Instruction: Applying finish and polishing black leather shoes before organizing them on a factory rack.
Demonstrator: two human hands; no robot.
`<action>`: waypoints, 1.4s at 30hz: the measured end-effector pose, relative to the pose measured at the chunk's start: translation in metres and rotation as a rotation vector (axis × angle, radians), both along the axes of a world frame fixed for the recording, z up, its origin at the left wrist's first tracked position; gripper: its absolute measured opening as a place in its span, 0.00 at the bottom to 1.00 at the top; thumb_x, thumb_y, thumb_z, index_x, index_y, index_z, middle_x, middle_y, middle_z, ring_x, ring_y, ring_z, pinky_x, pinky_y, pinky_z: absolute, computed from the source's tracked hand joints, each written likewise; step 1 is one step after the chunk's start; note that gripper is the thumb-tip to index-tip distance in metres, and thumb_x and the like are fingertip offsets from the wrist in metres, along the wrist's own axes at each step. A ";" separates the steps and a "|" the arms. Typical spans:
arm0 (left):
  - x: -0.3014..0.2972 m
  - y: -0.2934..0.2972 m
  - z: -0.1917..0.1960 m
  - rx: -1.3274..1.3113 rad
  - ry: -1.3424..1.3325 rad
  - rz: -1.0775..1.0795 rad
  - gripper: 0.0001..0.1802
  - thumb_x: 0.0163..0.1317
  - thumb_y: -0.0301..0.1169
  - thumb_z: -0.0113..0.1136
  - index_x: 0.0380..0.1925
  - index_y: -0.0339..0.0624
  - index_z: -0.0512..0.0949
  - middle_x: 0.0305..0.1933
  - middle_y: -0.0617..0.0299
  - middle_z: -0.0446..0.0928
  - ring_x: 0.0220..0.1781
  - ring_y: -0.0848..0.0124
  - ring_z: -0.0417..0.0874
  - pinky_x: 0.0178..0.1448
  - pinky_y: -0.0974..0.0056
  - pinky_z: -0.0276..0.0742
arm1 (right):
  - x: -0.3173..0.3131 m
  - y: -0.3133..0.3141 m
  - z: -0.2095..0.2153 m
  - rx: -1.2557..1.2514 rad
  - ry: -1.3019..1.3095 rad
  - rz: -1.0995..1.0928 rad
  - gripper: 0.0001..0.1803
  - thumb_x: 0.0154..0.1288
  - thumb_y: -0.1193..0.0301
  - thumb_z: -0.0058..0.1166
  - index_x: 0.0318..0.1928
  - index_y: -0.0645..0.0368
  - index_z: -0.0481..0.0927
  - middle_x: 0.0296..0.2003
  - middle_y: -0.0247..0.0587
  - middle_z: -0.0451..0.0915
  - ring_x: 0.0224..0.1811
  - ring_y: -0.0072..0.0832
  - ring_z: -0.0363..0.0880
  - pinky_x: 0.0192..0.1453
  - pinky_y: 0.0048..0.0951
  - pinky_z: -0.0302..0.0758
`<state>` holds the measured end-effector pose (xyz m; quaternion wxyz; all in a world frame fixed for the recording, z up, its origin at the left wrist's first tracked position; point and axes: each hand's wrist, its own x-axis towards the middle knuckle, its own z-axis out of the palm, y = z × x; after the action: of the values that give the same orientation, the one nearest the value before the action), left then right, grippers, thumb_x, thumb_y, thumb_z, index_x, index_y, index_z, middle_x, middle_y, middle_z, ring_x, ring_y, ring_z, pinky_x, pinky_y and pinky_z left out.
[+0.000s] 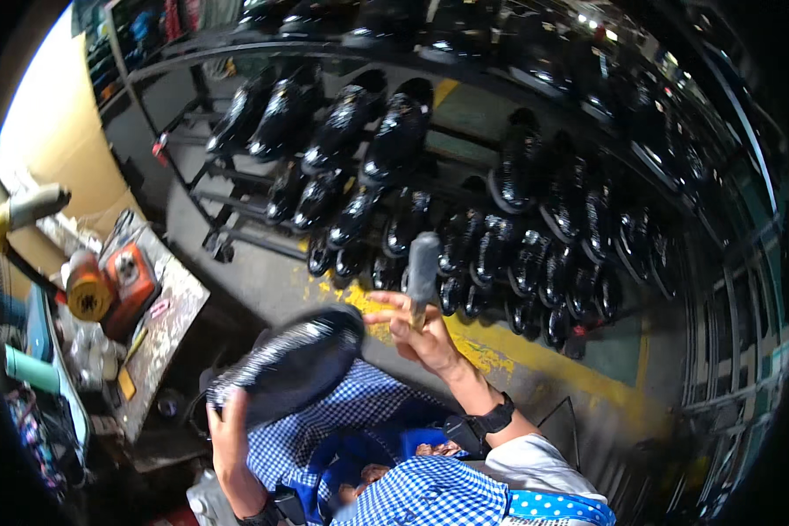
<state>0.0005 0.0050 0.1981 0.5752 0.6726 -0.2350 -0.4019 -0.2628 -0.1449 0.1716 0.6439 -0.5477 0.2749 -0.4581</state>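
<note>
Your left hand [228, 438], lower left of the frame, clamps the heel end of the black shoe [294, 364], sole up and resting over your checked apron [386, 412] for support. Your right hand [421, 333], at centre, closes its fingers round the hammer [422, 267], head raised above the sole. Racked black shoes [465, 202] fill the upper frame.
</note>
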 end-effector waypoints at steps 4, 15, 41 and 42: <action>-0.055 -0.041 0.030 -0.059 -0.787 -0.680 0.19 0.57 0.40 0.62 0.38 0.34 0.79 0.35 0.45 0.80 0.39 0.57 0.82 0.44 0.59 0.75 | -0.051 0.007 0.008 -0.303 0.451 0.117 0.32 0.55 0.58 0.64 0.56 0.65 0.72 0.52 0.47 0.76 0.53 0.29 0.74 0.57 0.30 0.70; -0.178 -0.132 0.086 -0.798 -1.202 -0.636 0.09 0.52 0.33 0.65 0.30 0.41 0.81 0.24 0.62 0.80 0.27 0.68 0.81 0.37 0.67 0.78 | -0.134 0.057 -0.021 0.663 -0.041 -0.338 0.29 0.55 0.79 0.57 0.60 0.54 0.68 0.45 0.31 0.76 0.32 0.13 0.72 0.26 0.14 0.70; -0.093 -0.084 -0.139 0.024 -0.569 -0.707 0.14 0.67 0.33 0.50 0.38 0.31 0.77 0.28 0.56 0.82 0.32 0.75 0.83 0.36 0.71 0.78 | -0.154 -0.158 0.030 0.436 0.193 -0.894 0.29 0.55 0.45 0.59 0.41 0.58 0.69 0.18 0.47 0.77 0.05 0.19 0.63 0.07 0.19 0.59; -0.093 -0.084 -0.139 0.028 -0.548 -0.705 0.13 0.67 0.32 0.50 0.38 0.31 0.77 0.28 0.56 0.82 0.31 0.75 0.83 0.36 0.71 0.78 | -0.157 -0.161 0.035 0.464 0.270 -0.827 0.30 0.55 0.42 0.56 0.36 0.59 0.72 0.19 0.48 0.78 0.05 0.19 0.63 0.07 0.19 0.61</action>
<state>-0.0927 -0.0791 0.0594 0.3103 0.6407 -0.5881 -0.3838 -0.4200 -0.3057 0.2066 0.4720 -0.2893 0.6449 -0.5269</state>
